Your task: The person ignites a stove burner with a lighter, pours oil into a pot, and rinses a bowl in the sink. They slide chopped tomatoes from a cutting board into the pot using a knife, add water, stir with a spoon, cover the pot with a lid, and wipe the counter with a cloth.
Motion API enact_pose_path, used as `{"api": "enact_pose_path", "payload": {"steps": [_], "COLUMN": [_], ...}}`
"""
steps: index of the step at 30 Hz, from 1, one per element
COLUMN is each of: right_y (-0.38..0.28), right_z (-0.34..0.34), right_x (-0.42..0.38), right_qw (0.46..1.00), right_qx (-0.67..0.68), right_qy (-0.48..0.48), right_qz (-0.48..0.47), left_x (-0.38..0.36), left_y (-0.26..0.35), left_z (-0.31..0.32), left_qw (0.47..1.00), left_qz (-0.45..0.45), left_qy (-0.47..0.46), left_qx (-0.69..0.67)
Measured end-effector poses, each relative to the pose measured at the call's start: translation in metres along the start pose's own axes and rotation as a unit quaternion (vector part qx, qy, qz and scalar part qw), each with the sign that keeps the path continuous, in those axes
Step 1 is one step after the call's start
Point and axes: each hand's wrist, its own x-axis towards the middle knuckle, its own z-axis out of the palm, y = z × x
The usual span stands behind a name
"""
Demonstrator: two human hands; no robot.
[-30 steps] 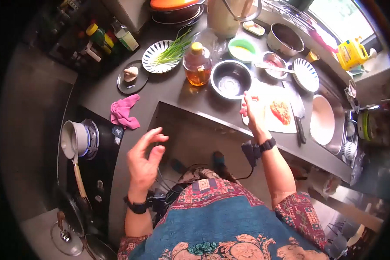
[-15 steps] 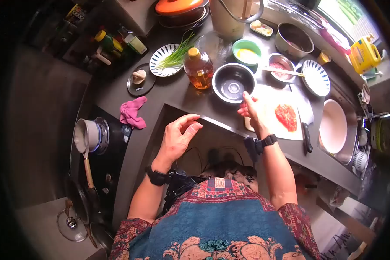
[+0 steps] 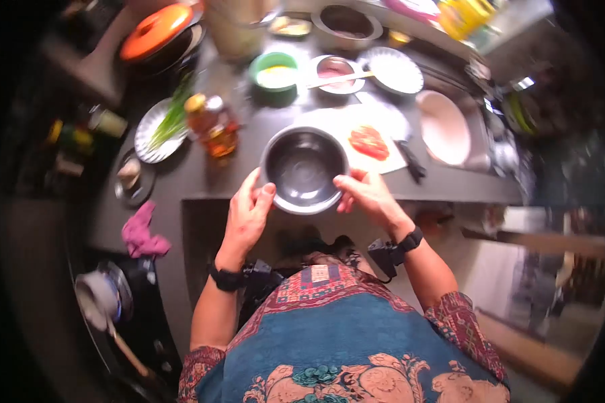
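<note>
Both my hands hold a dark bowl [image 3: 304, 171] with a pale rim, raised at the counter's front edge and tipped a little toward me. Nothing shows inside it but reflections. My left hand [image 3: 247, 211] grips its left side, thumb on the rim. On the lower right side, my right hand [image 3: 373, 198] has its thumb over the rim and its fingers behind. Just beyond that hand lies a white cutting board [image 3: 336, 124] with chopped red food [image 3: 368, 142] on it. A black-handled knife [image 3: 411, 161] rests at the board's right edge.
Left of the bowl stand a bottle of amber liquid [image 3: 212, 127] and a plate of green stalks [image 3: 156, 134]. Behind are a green bowl [image 3: 275, 75], a metal bowl with chopsticks [image 3: 336, 75] and a striped plate [image 3: 396, 69]. A pink cloth [image 3: 141, 232] and a saucepan [image 3: 95, 295] are leftward.
The bowl has left the counter and come toward me. My left hand, earlier apart from it, now grips its left side; my right holds the other. The whole view has turned.
</note>
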Motion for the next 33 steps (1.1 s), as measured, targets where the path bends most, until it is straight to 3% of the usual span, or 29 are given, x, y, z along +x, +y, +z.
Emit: {"api": "enact_pose_path", "payload": {"steps": [2, 7, 10, 13, 15, 17, 19, 24, 26, 27, 30, 33], "right_y": [0.001, -0.009, -0.014, -0.008, -0.007, -0.009, -0.002, 0.017, 0.044, 0.03, 0.018, 0.029], "right_z": [-0.024, -0.091, -0.167, -0.283, -0.365, -0.446, -0.523, -0.653, -0.709, -0.712, -0.743, -0.777], "right_x": [-0.024, -0.076, -0.099, -0.11, -0.11, -0.108, -0.089, -0.011, 0.041, 0.047, 0.083, 0.122], "right_qw": [0.999, 0.998, 0.995, 0.971, 0.946, 0.917, 0.904, 0.892, 0.836, 0.837, 0.772, 0.758], "right_qx": [0.005, 0.003, -0.097, -0.178, -0.141, -0.142, -0.151, -0.213, -0.3, -0.297, -0.393, -0.423], "right_qy": [-0.032, -0.061, -0.022, 0.148, 0.284, 0.363, 0.394, 0.391, 0.431, 0.431, 0.436, 0.424], "right_qz": [-0.01, -0.01, -0.033, -0.063, -0.066, -0.085, -0.071, -0.08, -0.161, -0.158, -0.243, -0.258], "left_x": [0.002, 0.019, 0.033, 0.041, 0.053, 0.068, 0.076, 0.122, 0.138, 0.147, 0.166, 0.192], "left_y": [0.02, 0.027, 0.049, 0.089, 0.095, 0.104, 0.13, 0.143, 0.151, 0.15, 0.164, 0.16], "left_z": [0.023, 0.086, 0.128, 0.189, 0.237, 0.285, 0.339, 0.467, 0.502, 0.518, 0.564, 0.599], "left_qw": [0.998, 0.987, 0.985, 0.979, 0.973, 0.971, 0.976, 0.974, 0.975, 0.979, 0.984, 0.988], "left_qz": [-0.015, 0.089, 0.024, 0.015, 0.032, 0.03, 0.024, -0.044, -0.044, -0.03, -0.021, 0.015], "left_qy": [-0.053, -0.114, -0.14, -0.202, -0.223, -0.235, -0.212, -0.21, -0.202, -0.19, -0.156, -0.136], "left_qx": [0.011, 0.066, 0.099, 0.017, -0.045, -0.023, 0.029, -0.077, -0.075, -0.068, -0.087, -0.078]}}
